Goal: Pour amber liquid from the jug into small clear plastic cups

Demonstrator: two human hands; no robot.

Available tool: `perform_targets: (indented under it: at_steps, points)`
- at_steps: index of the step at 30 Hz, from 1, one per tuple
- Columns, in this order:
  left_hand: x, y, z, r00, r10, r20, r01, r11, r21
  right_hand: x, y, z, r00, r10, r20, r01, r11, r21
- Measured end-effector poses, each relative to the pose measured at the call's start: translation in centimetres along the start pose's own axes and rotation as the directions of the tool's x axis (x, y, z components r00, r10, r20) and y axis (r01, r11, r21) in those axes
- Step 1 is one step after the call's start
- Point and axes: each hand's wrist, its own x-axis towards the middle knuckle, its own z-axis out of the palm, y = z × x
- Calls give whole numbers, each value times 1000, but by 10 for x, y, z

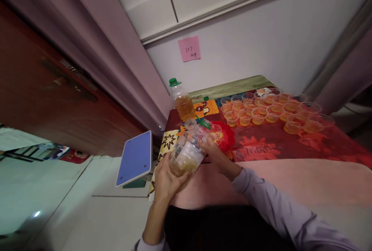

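A clear plastic jug [187, 156] with some yellowish liquid is tilted, its green neck end [204, 122] pointing away from me. My left hand [167, 179] is wrapped around the jug's lower end. Nearer the neck, my right hand [216, 154] grips the jug's other side. Just beyond the right hand lies a red scalloped plate [229, 134], with a clear cup [216, 130] on it. Another clear cup [191, 124] appears behind the jug. A larger capped jug [183, 105] of amber liquid stands upright at the table's back left.
Several clear cups [260, 115] with orange-yellow contents stand in rows on the patterned table [261, 146]. A loose green cap [206, 98] lies near the back edge. To the left is a blue-topped stool [135, 158], beside a curtain [139, 69] and a brown door [58, 88].
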Motion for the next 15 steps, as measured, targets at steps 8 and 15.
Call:
perform_targets:
  at_steps: [8, 15]
  points:
    - [-3, -17, -5, 1000, 2, 26, -1, 1000, -28, 7, 6, 19, 994, -31, -107, 37, 998, 56]
    - [-7, -22, -34, 997, -21, 77, 44, 947, -319, 15, 18, 22, 996, 7, -87, 4, 992, 127]
